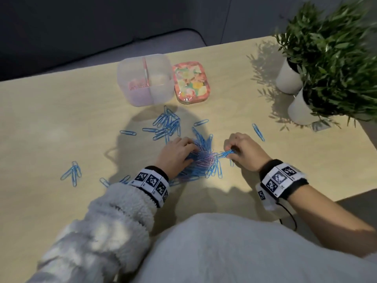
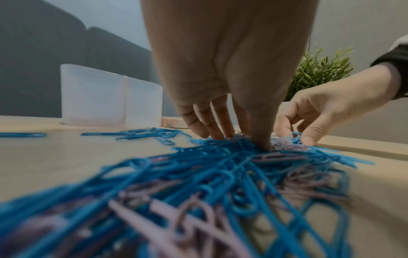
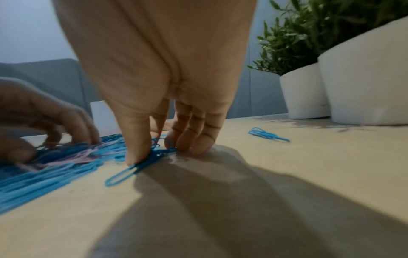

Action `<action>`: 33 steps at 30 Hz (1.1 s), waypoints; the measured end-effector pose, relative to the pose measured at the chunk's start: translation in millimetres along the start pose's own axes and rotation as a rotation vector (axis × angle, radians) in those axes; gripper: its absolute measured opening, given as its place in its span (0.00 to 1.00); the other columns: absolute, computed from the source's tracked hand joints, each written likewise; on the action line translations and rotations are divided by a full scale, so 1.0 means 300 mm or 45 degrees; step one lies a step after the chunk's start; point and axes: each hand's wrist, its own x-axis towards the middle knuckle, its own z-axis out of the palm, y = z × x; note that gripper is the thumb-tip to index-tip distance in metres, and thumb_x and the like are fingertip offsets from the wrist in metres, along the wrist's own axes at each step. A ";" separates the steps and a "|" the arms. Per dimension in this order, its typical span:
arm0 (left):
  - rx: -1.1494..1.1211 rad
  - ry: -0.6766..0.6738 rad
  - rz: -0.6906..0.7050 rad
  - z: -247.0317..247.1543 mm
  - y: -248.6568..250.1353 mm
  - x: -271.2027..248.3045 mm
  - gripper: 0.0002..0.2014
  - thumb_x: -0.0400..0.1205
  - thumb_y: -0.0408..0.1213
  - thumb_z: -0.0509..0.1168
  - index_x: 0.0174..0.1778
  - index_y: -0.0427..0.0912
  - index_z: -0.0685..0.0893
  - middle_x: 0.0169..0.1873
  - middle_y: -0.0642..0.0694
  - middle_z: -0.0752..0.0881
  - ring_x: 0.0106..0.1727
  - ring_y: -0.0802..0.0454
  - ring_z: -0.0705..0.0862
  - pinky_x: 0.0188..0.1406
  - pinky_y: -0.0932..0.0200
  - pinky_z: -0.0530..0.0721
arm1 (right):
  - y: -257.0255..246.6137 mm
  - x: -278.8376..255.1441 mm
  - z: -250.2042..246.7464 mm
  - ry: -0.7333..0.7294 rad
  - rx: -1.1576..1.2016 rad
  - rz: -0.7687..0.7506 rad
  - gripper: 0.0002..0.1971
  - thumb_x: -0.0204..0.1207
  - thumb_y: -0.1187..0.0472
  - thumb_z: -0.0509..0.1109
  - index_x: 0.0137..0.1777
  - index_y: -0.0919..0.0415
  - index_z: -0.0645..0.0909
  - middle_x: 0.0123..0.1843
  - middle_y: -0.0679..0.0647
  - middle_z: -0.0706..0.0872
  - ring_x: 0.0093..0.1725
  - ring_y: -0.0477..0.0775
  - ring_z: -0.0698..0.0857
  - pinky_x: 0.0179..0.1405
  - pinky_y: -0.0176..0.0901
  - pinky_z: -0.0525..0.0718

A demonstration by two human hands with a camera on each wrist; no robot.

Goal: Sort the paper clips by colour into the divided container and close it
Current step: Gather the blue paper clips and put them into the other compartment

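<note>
A tangled pile of blue and pink paper clips lies at the table's near middle. My left hand presses down on the pile with thumb and fingertips. My right hand pinches a few blue clips at the pile's right edge, low on the table. The translucent divided container stands open at the back, with pink clips in one left compartment. Its floral lid lies just to the right of it.
More blue clips are scattered: a cluster in front of the container, a few at the left, one at the right. Two potted plants in white pots stand at the far right. A dark sofa is behind the table.
</note>
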 end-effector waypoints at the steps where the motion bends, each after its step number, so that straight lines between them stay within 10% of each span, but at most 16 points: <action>1: 0.019 -0.003 -0.014 -0.002 -0.006 -0.001 0.18 0.75 0.39 0.70 0.61 0.45 0.81 0.62 0.44 0.80 0.60 0.40 0.78 0.60 0.43 0.78 | 0.016 -0.005 -0.010 0.026 0.015 0.018 0.07 0.64 0.68 0.76 0.40 0.62 0.82 0.41 0.60 0.83 0.45 0.61 0.80 0.50 0.53 0.78; 7: 0.104 0.124 0.017 0.005 0.001 -0.007 0.14 0.74 0.38 0.70 0.55 0.43 0.84 0.57 0.42 0.83 0.56 0.37 0.80 0.53 0.42 0.81 | 0.069 -0.036 -0.083 0.176 0.499 0.363 0.05 0.75 0.69 0.69 0.43 0.62 0.86 0.35 0.63 0.86 0.35 0.53 0.79 0.36 0.36 0.77; 12: 0.173 0.162 0.185 0.027 0.071 0.016 0.15 0.71 0.41 0.72 0.54 0.46 0.85 0.54 0.45 0.86 0.54 0.40 0.82 0.50 0.46 0.79 | 0.099 -0.036 -0.097 0.316 0.216 0.368 0.14 0.72 0.71 0.69 0.57 0.61 0.86 0.55 0.61 0.87 0.54 0.59 0.82 0.50 0.32 0.69; 16: 0.224 0.162 0.217 0.043 0.059 0.009 0.14 0.70 0.44 0.73 0.50 0.47 0.87 0.50 0.48 0.87 0.50 0.42 0.84 0.50 0.49 0.81 | 0.008 -0.075 -0.052 0.440 0.013 0.309 0.08 0.71 0.64 0.70 0.49 0.55 0.86 0.50 0.56 0.83 0.56 0.63 0.76 0.56 0.44 0.72; 21: 0.228 0.189 0.126 0.035 0.024 -0.015 0.12 0.73 0.45 0.71 0.51 0.46 0.85 0.53 0.46 0.85 0.52 0.41 0.82 0.48 0.49 0.78 | -0.109 -0.101 0.066 -0.004 -0.120 0.171 0.17 0.67 0.43 0.74 0.42 0.54 0.75 0.38 0.45 0.76 0.43 0.52 0.76 0.41 0.46 0.74; 27: 0.245 0.222 0.113 0.044 0.017 -0.035 0.11 0.71 0.41 0.72 0.49 0.46 0.86 0.52 0.47 0.86 0.52 0.42 0.83 0.46 0.50 0.79 | -0.049 -0.088 0.052 0.044 0.178 0.283 0.10 0.68 0.67 0.72 0.37 0.54 0.74 0.35 0.52 0.80 0.38 0.56 0.78 0.42 0.45 0.75; 33: 0.209 0.255 0.143 0.043 0.027 -0.039 0.11 0.72 0.39 0.71 0.50 0.46 0.85 0.52 0.46 0.86 0.52 0.40 0.83 0.47 0.49 0.79 | -0.027 -0.098 0.015 0.223 0.211 0.273 0.12 0.70 0.68 0.68 0.32 0.51 0.75 0.33 0.50 0.81 0.37 0.55 0.79 0.41 0.44 0.76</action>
